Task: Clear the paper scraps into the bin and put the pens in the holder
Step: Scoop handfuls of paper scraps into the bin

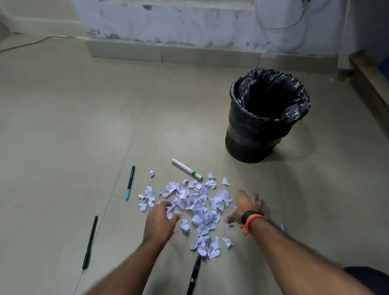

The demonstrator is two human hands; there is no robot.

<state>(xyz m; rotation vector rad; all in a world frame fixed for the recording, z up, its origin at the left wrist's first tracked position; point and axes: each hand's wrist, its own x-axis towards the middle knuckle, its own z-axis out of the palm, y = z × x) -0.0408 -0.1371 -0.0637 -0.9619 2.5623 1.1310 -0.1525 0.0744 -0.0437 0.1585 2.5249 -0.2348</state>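
Observation:
A pile of crumpled white paper scraps [194, 204] lies on the tiled floor. My left hand [161, 220] rests at the pile's left edge, fingers curled among scraps. My right hand [245, 207], with a black and orange wristband, is spread at the pile's right edge, fingers apart. A black bin [267, 120] lined with a black bag stands beyond the pile to the right. A white marker with a green band [187, 169] lies just behind the scraps. A black pen with a teal tip [130, 182], a black pen [90, 242] and another black pen [193, 279] lie around. No holder is in view.
A wall with a raised tiled ledge [172, 54] runs along the back. A wooden frame [379, 90] stands at the right. A cable [24, 44] trails across the floor at the far left. A dark object [372, 281] sits at the lower right.

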